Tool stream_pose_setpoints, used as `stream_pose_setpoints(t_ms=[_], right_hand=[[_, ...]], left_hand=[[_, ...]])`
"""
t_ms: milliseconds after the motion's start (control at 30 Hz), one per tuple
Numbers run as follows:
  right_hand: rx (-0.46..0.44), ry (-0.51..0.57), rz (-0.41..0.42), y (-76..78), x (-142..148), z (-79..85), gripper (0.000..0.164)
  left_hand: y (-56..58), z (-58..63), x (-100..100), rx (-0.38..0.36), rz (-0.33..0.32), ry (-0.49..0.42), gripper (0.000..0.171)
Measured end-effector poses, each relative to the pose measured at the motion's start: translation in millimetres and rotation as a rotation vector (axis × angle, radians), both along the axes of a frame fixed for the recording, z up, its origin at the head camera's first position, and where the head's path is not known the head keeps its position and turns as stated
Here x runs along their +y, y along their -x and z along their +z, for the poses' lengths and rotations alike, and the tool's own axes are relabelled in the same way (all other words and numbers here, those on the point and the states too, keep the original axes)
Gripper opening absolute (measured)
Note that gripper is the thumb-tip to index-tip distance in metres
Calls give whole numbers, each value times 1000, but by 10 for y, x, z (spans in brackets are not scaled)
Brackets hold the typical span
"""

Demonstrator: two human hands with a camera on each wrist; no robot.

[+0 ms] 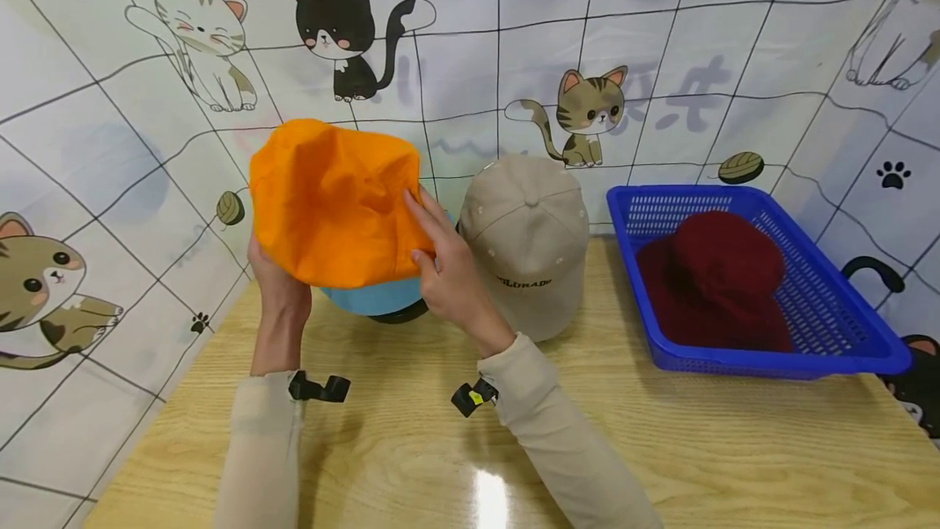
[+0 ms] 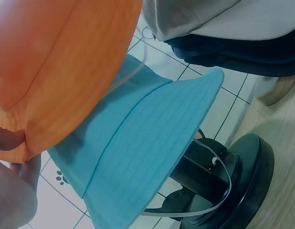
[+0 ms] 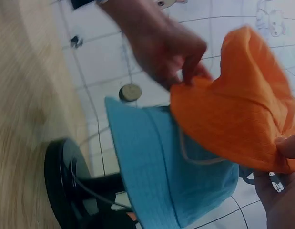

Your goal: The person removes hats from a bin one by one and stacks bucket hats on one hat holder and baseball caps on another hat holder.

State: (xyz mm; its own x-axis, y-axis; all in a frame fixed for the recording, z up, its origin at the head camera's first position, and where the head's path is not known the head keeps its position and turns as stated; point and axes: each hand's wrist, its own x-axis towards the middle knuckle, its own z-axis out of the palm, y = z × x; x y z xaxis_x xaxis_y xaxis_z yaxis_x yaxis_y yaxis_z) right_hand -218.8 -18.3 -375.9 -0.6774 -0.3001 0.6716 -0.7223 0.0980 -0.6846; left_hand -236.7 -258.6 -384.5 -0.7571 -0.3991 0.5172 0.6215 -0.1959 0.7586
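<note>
An orange bucket hat (image 1: 345,202) is held up between both hands, partly in front of a light blue bucket hat (image 1: 374,299). My left hand (image 1: 281,288) grips its left side; in the right wrist view that hand's fingers pinch the brim. On the other side my right hand (image 1: 448,264) pinches the brim between thumb and fingers. The blue hat (image 2: 133,138) sits on a black stand (image 2: 247,186) with a round base, and a thin cord hangs below it. Most of the blue hat is hidden from the head view.
Right of the hands stands a beige baseball cap (image 1: 529,219) with dark lettering, with dark caps beneath it in the left wrist view. Further right, a blue plastic basket (image 1: 822,264) holds a dark red bucket hat (image 1: 727,268). A cat-patterned wall covering (image 1: 470,80) rises behind the wooden table (image 1: 411,455).
</note>
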Motion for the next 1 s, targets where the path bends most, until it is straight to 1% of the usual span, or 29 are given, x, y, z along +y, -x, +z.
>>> stream_pose_setpoints(t_ms=[33,67,133,167,267,367,467,500,533,667,767,867,933,1000], right_hand=[[16,-4,-1,10,-6,-13,65],[10,0,1,22,-13,-25,65],[-52,9,7,53,-24,-61,67],[-103,16,14,69,-28,-78,68],[-246,31,36,118,-34,-124,76],[-334,53,78,157,-32,-151,82],[-408,107,131,183,-25,-163,84],[-438,136,157,189,-22,-164,84],[-462,164,180,193,-15,-161,84],[-531,263,255,208,10,-155,85],[-580,317,298,225,28,-171,85],[-647,364,340,235,40,-189,86],[-692,372,341,230,41,-191,87],[-728,369,324,221,38,-194,89]], left_hand=[[5,-3,4,7,23,9,14],[10,-5,10,7,45,10,10],[27,-24,16,-7,64,6,7],[35,-38,16,-19,57,7,12],[64,-72,11,-61,19,34,38],[71,-87,6,-104,-14,85,63],[59,-66,4,-140,-39,91,77],[52,-53,5,-146,-50,85,81],[43,-39,9,-145,-60,79,80],[13,13,20,-140,-90,-25,74],[-2,38,21,-145,-116,-153,70],[-14,68,17,-143,-149,-257,64],[-18,85,11,-144,-172,-310,61],[-23,98,1,-153,-198,-347,58]])
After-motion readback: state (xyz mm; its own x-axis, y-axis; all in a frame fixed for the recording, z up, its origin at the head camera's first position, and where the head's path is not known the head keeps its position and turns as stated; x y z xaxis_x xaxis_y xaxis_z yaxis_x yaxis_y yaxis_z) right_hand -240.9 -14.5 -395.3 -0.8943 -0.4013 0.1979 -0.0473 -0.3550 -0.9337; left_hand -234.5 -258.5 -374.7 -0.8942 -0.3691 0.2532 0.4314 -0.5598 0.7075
